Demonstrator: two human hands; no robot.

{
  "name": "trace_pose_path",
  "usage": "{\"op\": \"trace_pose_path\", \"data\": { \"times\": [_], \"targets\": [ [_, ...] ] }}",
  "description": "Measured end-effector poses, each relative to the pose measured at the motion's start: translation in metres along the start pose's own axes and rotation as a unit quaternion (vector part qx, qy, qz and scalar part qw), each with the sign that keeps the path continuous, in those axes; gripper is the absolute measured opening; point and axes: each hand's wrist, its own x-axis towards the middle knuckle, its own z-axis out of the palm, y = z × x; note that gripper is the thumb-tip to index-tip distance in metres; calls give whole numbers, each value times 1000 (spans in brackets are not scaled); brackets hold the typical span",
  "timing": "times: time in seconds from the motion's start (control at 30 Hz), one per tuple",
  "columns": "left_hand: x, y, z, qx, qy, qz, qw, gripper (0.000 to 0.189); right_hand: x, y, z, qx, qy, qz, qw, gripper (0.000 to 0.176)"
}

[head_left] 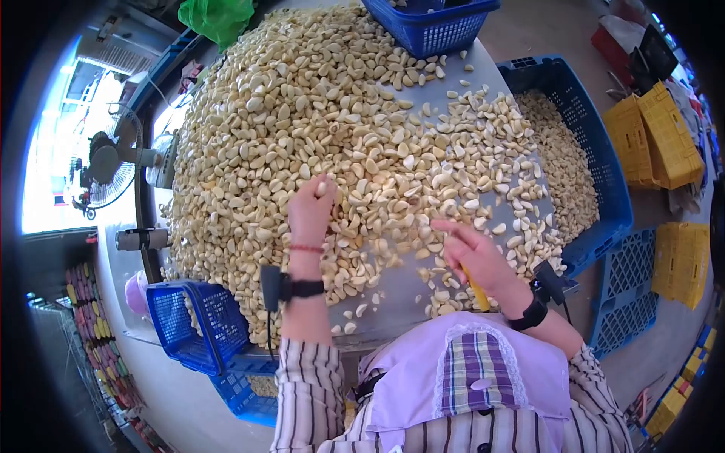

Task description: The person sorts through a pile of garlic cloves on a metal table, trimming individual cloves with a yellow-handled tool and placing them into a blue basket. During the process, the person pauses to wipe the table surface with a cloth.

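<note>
A big heap of peeled garlic cloves (302, 128) covers a grey metal table (393, 291). My left hand (311, 211) reaches into the heap and pinches one clove (322, 186) between its fingertips. My right hand (476, 257) rests lower on the table among scattered cloves, its fingers stretched out flat while it holds a yellow-handled tool (476, 289) against the palm. Both wrists wear black bands.
A blue crate (596, 166) part full of cloves stands at the table's right side. Another blue basket (430, 26) sits at the far end, and two blue baskets (198, 321) hang at the near left. Yellow crates (657, 136) lie on the floor at right. A fan (106, 162) stands left.
</note>
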Motion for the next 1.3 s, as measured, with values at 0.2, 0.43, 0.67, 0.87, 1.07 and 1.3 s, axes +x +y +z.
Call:
{"op": "trace_pose_path", "data": {
  "times": [0.2, 0.43, 0.67, 0.87, 1.07, 1.3],
  "targets": [
    [10, -5, 3, 297, 13, 149, 943, 21, -2, 6, -1, -31, -1, -20, 999, 46],
    [-51, 27, 9, -262, -157, -83, 949, 12, -4, 2, 7, -156, -2, -155, 975, 50],
    [-110, 39, 27, -328, -196, -87, 920, 5, -7, -17, 19, -271, -69, -148, 949, 67],
    [-126, 41, 34, -304, -182, -39, 934, 9, -6, -16, 18, -239, -121, -116, 957, 59],
    [-97, 70, 25, -650, 44, -263, 711, 16, 2, -10, 7, -39, 21, -62, 997, 49],
    [42, -12, -23, 429, 117, 76, 892, 34, 1, -4, 9, -69, -1, -37, 997, 47]
  ]
}}
